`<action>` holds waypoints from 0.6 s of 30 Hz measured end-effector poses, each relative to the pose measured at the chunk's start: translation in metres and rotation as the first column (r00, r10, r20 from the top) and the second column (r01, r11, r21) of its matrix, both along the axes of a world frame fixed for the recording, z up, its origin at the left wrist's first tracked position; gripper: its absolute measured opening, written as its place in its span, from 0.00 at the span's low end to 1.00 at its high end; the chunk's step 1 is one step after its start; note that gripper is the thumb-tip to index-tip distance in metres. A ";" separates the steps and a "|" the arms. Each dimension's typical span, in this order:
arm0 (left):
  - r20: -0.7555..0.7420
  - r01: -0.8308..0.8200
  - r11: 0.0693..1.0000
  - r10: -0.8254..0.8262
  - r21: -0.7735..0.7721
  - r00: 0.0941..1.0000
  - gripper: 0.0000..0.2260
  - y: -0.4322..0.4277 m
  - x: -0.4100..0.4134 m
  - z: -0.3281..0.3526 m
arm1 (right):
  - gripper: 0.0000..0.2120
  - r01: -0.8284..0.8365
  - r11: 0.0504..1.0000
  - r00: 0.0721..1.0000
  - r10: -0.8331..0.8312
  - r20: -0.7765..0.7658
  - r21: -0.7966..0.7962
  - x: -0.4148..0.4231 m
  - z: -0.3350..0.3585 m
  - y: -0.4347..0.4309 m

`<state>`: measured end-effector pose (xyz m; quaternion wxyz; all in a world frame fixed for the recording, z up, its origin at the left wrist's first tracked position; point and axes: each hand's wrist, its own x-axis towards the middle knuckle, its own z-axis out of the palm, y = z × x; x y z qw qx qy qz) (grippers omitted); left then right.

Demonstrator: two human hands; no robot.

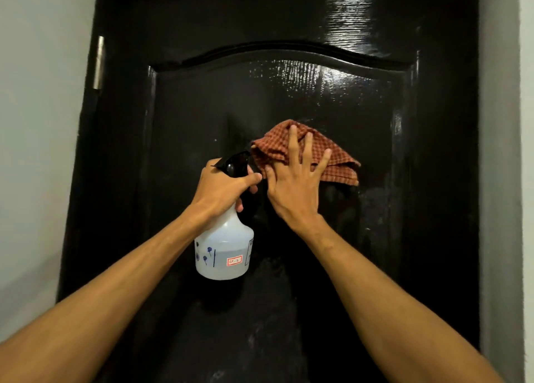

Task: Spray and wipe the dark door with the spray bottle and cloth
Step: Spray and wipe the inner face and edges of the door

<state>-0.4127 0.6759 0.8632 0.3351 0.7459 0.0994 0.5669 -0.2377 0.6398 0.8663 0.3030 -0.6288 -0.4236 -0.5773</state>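
Observation:
The dark door [289, 99] fills the view, glossy black with an arched raised panel and wet shine at its upper right. My left hand [222, 190] grips the neck of a translucent white spray bottle [224, 252] with a black trigger head; the nozzle points at the door and the bottle is part full. My right hand [297, 184] lies flat with fingers spread on a reddish-brown checked cloth [338, 163], pressing it against the middle of the door panel. The cloth is bunched, sticking out above and to the right of my fingers.
A metal hinge [99, 63] sits on the door's left edge. Pale walls flank the door, one on the left [37, 151] and one on the right [502, 180].

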 end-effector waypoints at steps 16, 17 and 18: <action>0.046 -0.139 0.986 0.143 -0.092 0.989 0.06 0.053 -0.087 -0.025 | 0.19 -0.020 0.931 0.922 0.158 0.354 -0.363 -0.064 0.014 0.079; 0.045 -0.139 0.987 0.143 -0.077 0.989 0.06 0.050 -0.083 -0.021 | 0.17 -0.045 0.949 0.948 0.140 0.287 -0.313 -0.060 0.031 0.068; 0.044 -0.133 0.989 0.136 -0.068 0.990 0.06 0.044 -0.076 -0.019 | 0.16 -0.050 0.966 0.969 0.109 0.223 -0.253 -0.052 0.044 0.055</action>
